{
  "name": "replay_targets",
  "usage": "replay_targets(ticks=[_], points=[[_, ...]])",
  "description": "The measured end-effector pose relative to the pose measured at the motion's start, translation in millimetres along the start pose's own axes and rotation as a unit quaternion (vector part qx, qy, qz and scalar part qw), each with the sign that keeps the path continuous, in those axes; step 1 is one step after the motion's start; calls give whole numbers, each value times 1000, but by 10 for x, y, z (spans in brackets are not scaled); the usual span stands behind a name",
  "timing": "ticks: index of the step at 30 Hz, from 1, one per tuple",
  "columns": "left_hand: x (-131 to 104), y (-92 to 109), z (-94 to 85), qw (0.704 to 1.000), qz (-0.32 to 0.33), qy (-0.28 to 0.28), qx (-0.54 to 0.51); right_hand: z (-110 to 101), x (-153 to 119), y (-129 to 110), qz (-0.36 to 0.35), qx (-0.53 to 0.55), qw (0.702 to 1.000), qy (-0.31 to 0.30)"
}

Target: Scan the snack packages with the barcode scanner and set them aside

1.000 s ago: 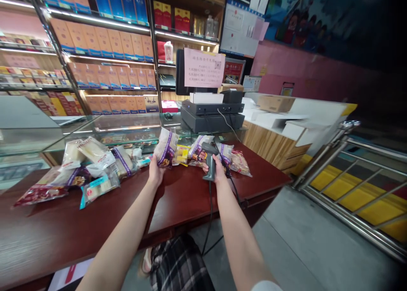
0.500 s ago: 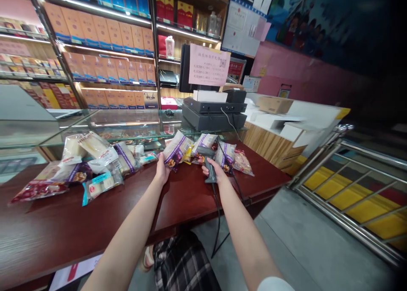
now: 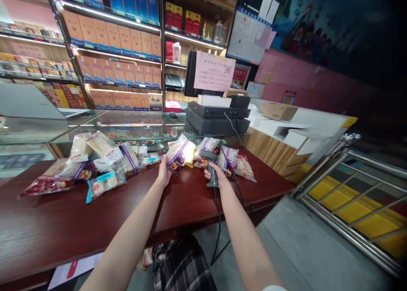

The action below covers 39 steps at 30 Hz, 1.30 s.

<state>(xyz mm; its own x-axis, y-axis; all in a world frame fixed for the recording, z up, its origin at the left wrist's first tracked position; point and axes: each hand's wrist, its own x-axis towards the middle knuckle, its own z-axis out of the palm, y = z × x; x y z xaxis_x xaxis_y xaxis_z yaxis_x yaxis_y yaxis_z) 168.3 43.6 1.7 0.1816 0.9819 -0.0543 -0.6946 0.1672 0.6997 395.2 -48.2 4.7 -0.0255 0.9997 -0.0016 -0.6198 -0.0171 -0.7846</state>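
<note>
My left hand is closed on the lower left edge of a purple-and-clear bread packet, which is tilted up off the table. In my right hand is a dark barcode scanner, gripped by its handle with its head toward the packet. A bright patch of light falls on the packet's right side. Behind and right of the scanner lie another purple-banded packet, a similar packet and a reddish clear bag. The scanner's black cable hangs over the table edge.
Several packaged breads lie in a pile at left, with a blue-ended packet in front. The dark red table meets a glass counter with a cash drawer and a monitor. A metal railing stands at right.
The scanner's light now shines brightly on the packet in my left hand, where no such patch showed before. The view has shifted slightly; both hands keep their holds.
</note>
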Motion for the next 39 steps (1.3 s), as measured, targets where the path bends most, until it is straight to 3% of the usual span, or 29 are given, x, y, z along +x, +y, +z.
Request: replay_targets(ticks=[6, 8, 10, 13, 15, 17, 20, 24, 28, 32, 35, 37, 39], points=[[-34, -32, 30, 999, 6, 0, 40, -18, -12, -7, -2, -5, 1000, 2], [-37, -23, 41, 995, 64, -1, 80, -13, -17, -11, -2, -8, 1000, -1], [-39, 28, 36, 970, 183, 6, 160, -6, -18, -16, -1, -14, 1000, -5], [-53, 184, -17, 865, 363, 61, 341, 3, -17, -22, -2, -14, 1000, -6], [-69, 300, -76, 785, 406, 125, 451, 8, -16, -26, 4, -4, 1000, -5], [-84, 386, -143, 720, 396, 192, 536, 14, -16, -29, 11, 9, 1000, -4], [-95, 424, -242, 651, 358, 250, 621, 27, -16, -29, 13, 17, 1000, -1], [-105, 362, -336, 563, 333, 229, 720, 48, -21, -24, 6, 3, 1000, 6], [-155, 317, -319, 479, 282, 190, 809, 56, -34, -21, 10, -11, 1000, 5], [-196, 282, -229, 443, 312, 110, 833, 38, -36, -20, 2, -16, 1000, 0], [-165, 210, -225, 445, 306, 22, 841, 18, -27, -18, 2, -14, 1000, -6], [-119, 156, -266, 458, 269, 15, 847, 6, -20, -17, 4, -8, 1000, -7], [-70, 114, -319, 470, 248, 46, 846, -2, -18, -18, 4, -3, 1000, -5]])
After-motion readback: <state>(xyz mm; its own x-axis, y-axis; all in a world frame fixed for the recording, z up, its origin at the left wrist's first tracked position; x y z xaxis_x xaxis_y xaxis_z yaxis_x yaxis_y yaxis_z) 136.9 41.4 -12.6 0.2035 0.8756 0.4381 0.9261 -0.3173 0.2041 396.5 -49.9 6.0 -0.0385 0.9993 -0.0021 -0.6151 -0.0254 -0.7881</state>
